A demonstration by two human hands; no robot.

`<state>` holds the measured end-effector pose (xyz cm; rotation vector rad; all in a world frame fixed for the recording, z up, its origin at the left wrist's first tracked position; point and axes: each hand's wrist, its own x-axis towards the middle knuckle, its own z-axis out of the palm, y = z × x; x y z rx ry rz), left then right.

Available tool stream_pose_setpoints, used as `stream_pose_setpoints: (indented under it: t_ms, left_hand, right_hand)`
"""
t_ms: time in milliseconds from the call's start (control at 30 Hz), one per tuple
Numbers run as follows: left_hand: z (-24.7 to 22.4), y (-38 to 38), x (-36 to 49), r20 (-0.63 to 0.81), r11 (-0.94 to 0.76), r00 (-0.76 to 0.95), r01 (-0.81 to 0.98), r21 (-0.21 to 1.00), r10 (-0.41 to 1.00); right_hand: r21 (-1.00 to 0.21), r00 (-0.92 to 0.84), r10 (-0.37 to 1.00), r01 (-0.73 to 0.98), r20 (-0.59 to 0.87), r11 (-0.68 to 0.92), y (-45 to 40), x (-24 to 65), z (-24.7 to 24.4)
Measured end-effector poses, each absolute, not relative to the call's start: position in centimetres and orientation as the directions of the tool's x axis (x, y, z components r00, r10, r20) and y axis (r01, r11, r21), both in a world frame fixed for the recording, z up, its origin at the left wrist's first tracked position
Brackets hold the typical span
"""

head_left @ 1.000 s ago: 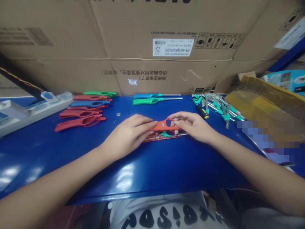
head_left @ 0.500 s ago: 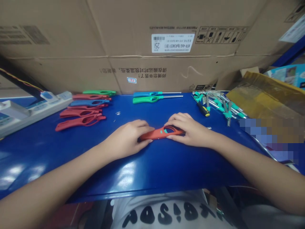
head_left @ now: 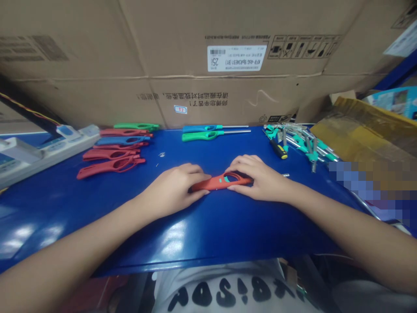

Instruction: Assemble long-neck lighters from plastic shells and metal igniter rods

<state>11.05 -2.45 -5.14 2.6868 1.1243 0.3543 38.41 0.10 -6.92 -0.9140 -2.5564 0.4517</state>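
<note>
Between my two hands lies a red-orange long-necked lighter (head_left: 215, 183) with teal parts showing at its trigger loop. My left hand (head_left: 179, 187) pinches the handle end between thumb and fingers. Around the loop end, my right hand (head_left: 257, 179) is closed, and a metal tube tip (head_left: 286, 175) pokes out beyond it. The lighter is just above or on the blue table; I cannot tell which. Behind my hands are a green lighter (head_left: 199, 136) and a blue lighter (head_left: 198, 128), both with metal tubes.
Several red, blue and green handle shells (head_left: 110, 167) lie at the left by a white power strip (head_left: 55, 145). At the right are metal tubes with teal parts (head_left: 311, 150), a black-yellow screwdriver (head_left: 280, 151) and a yellow-taped package (head_left: 368, 130). A cardboard wall (head_left: 182, 56) stands behind.
Both hands keep their hold on the lighter in almost the same place. The seam along its lower edge looks slightly more closed; otherwise only a tiny camera shift shows.
</note>
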Motion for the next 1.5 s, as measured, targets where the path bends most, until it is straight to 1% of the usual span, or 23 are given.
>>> stream_pose_setpoints:
  t_ms: [233,333,400,467,533,600,733,800,900,1033,1100,1200,1300,1367,1433,1500]
  left_hand:
    - [-5.2,-2.4,11.1,0.151,-0.702,0.691,0.662,0.263,0.707]
    - [-5.4,-2.5,11.2,0.157,-0.722,0.706,0.663,0.198,0.691]
    - [-5.7,-2.6,11.2,0.157,-0.737,0.72,0.665,0.122,0.676]
    - [-5.9,-2.6,11.3,0.162,-0.751,0.736,0.658,0.053,0.657]
    - [-6.1,-2.5,11.2,0.185,-0.756,0.74,0.654,0.025,0.646]
    - [-6.2,-2.4,11.2,0.216,-0.752,0.728,0.657,0.05,0.651]
    - [-6.2,-2.2,11.2,0.225,-0.733,0.697,0.652,0.197,0.681]
    - [-6.2,-2.3,11.4,0.226,-0.727,0.691,0.64,0.25,0.687]
    - [-6.4,-2.4,11.5,0.246,-0.725,0.683,0.635,0.266,0.688]
    - [-6.5,-2.5,11.6,0.284,-0.738,0.682,0.633,0.233,0.674]
    - [-6.6,-2.5,11.7,0.288,-0.74,0.683,0.634,0.225,0.672]
    - [-6.6,-2.6,11.8,0.264,-0.718,0.668,0.651,0.246,0.696]
    - [-6.5,-2.6,11.8,0.251,-0.693,0.647,0.647,0.319,0.72]
    - [-6.4,-2.4,11.7,0.259,-0.705,0.658,0.624,0.337,0.707]
    - [-6.2,-2.3,11.6,0.273,-0.74,0.688,0.613,0.276,0.672]
    - [-6.1,-2.2,11.4,0.29,-0.776,0.723,0.611,0.156,0.628]
  right_hand:
    - [-0.43,-0.714,0.659,0.532,0.236,0.73,0.1,38.4,-7.1]
    - [-0.417,-0.711,0.666,0.548,0.223,0.725,0.1,38.4,-7.2]
    - [-0.348,-0.728,0.651,0.566,0.214,0.747,0.0,38.4,-7.2]
    - [-0.237,-0.757,0.619,0.575,0.207,0.783,0.0,38.3,-7.0]
    - [-0.128,-0.791,0.574,0.56,0.21,0.818,0.1,38.3,-6.8]
    - [-0.047,-0.815,0.536,0.54,0.22,0.84,0.1,38.3,-6.7]
    - [0.082,-0.815,0.52,0.554,0.256,0.828,0.0,38.3,-6.7]
    - [0.121,-0.805,0.52,0.568,0.285,0.814,-0.1,38.3,-6.8]
    - [0.09,-0.792,0.532,0.579,0.301,0.81,-0.3,38.3,-6.7]
    - [-0.047,-0.78,0.556,0.568,0.288,0.821,-0.2,38.4,-6.4]
    - [-0.092,-0.776,0.561,0.561,0.289,0.823,-0.1,38.4,-6.3]
    - [-0.077,-0.759,0.559,0.569,0.333,0.818,-0.1,38.5,-6.3]
    - [-0.042,-0.728,0.568,0.601,0.383,0.798,-0.6,38.4,-6.3]
    - [-0.057,-0.707,0.597,0.627,0.379,0.777,-1.0,38.3,-6.2]
    - [-0.099,-0.697,0.634,0.643,0.336,0.759,-1.3,38.1,-6.0]
    - [-0.147,-0.714,0.642,0.629,0.281,0.764,-1.5,38.0,-5.7]
